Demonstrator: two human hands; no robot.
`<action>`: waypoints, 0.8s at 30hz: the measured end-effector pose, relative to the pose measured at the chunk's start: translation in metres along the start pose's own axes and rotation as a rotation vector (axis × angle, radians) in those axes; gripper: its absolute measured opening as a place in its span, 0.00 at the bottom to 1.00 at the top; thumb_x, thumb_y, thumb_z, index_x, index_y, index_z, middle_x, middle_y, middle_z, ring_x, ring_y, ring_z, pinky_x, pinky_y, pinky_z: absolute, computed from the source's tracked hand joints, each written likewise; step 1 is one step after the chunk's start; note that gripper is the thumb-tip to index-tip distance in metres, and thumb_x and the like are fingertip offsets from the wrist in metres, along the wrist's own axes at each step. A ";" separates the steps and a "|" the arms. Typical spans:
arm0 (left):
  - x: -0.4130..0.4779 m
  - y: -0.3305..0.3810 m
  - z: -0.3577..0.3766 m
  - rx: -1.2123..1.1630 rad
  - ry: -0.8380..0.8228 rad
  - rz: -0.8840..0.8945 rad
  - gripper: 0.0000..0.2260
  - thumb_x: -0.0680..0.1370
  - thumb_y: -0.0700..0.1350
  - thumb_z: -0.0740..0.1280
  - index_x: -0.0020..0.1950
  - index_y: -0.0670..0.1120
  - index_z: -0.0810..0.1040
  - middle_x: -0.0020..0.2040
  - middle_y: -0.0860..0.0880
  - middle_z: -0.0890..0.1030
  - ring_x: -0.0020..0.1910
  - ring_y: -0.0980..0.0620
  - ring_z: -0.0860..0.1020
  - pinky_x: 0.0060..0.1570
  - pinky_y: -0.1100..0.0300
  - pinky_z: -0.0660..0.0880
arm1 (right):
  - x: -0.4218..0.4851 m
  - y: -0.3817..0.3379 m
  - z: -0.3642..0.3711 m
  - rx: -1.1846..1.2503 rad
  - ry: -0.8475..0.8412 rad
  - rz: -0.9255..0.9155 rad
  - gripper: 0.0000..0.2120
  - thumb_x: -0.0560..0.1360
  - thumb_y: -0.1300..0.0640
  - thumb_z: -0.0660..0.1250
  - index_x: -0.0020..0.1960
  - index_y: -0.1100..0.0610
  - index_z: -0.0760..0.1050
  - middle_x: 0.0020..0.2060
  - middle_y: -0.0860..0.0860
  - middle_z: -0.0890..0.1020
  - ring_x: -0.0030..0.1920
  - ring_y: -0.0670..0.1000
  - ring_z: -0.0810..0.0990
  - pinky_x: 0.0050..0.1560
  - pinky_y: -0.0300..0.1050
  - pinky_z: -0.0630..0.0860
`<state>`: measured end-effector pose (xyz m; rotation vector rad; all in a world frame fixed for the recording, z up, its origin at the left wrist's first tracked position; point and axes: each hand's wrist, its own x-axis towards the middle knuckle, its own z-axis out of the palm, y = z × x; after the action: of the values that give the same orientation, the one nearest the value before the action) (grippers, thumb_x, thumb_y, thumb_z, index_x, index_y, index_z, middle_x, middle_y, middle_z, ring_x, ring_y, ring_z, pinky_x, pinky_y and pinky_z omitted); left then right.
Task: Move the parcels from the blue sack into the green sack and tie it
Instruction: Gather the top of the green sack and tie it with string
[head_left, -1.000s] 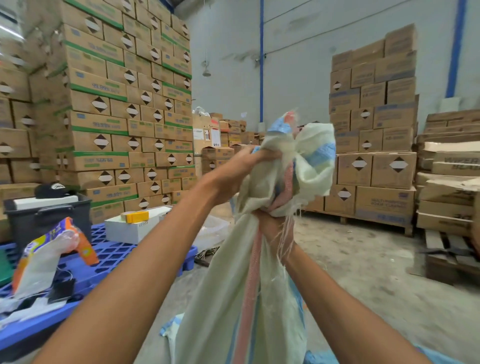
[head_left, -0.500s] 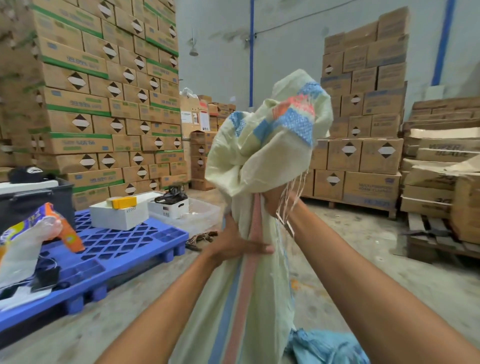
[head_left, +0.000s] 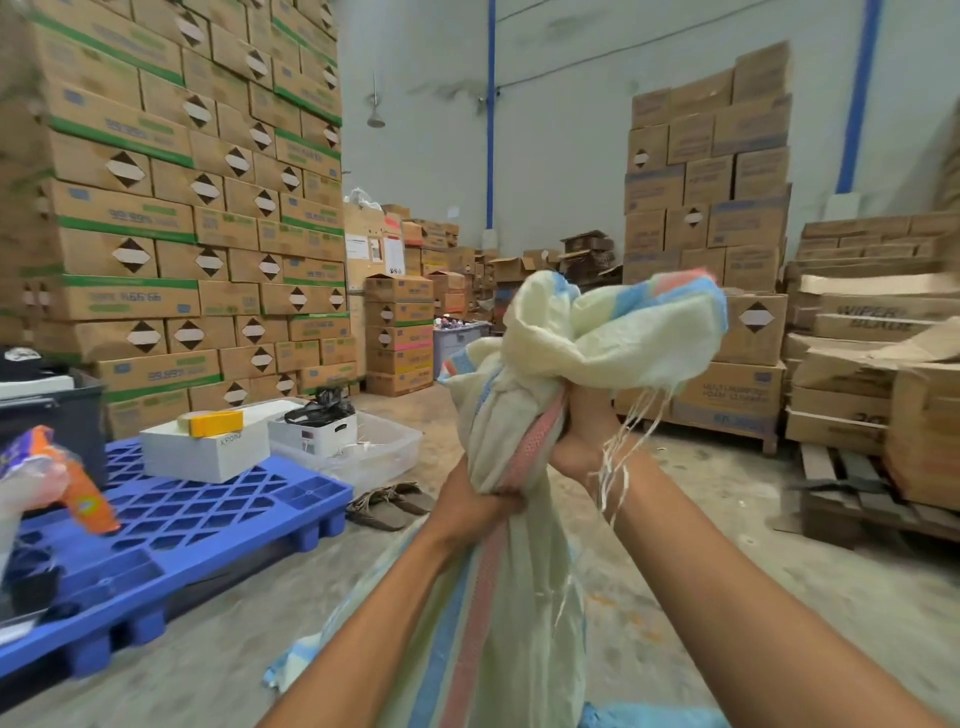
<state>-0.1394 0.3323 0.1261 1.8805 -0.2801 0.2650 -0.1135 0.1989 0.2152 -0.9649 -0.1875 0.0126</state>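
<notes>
Cardboard cartons (head_left: 156, 218) are stacked behind. The gathered neck of the pale, blue-and-pink-striped woven sack (head_left: 519, 623) is gripped by the left hand (head_left: 475, 506) below and the right hand (head_left: 584, 436) above.

Cream sack (head_left: 524, 613) with blue and pink stripes; blue lattice pallet (head_left: 197, 525); brown cartons (head_left: 156, 218).

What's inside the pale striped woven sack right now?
Nothing visible: the pale woven sack with blue and pink stripes is opaque, its neck bunched closed and gripped by the left hand and right hand.
</notes>
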 end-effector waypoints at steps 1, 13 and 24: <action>-0.001 -0.002 0.004 -0.007 -0.022 0.000 0.28 0.63 0.39 0.74 0.62 0.52 0.76 0.55 0.54 0.82 0.55 0.54 0.80 0.52 0.58 0.80 | 0.000 -0.002 -0.009 -0.002 0.069 0.005 0.17 0.69 0.61 0.70 0.57 0.63 0.74 0.52 0.58 0.79 0.60 0.57 0.76 0.72 0.52 0.65; -0.007 -0.020 0.012 0.514 0.102 -0.130 0.18 0.72 0.47 0.68 0.61 0.53 0.76 0.56 0.49 0.82 0.52 0.45 0.79 0.48 0.56 0.75 | -0.030 0.038 -0.089 -1.038 0.342 0.307 0.38 0.78 0.28 0.44 0.70 0.55 0.69 0.69 0.55 0.73 0.54 0.54 0.76 0.56 0.43 0.72; -0.025 -0.035 -0.026 0.454 0.019 -0.344 0.20 0.65 0.42 0.66 0.57 0.45 0.78 0.51 0.45 0.82 0.50 0.44 0.80 0.54 0.52 0.79 | -0.039 -0.015 -0.029 -1.936 0.370 -0.412 0.20 0.74 0.39 0.67 0.43 0.58 0.81 0.34 0.51 0.79 0.38 0.53 0.78 0.38 0.46 0.77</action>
<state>-0.1531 0.3689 0.0954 2.3316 0.1318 0.1156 -0.1484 0.1629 0.2051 -2.7900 0.0109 -0.8650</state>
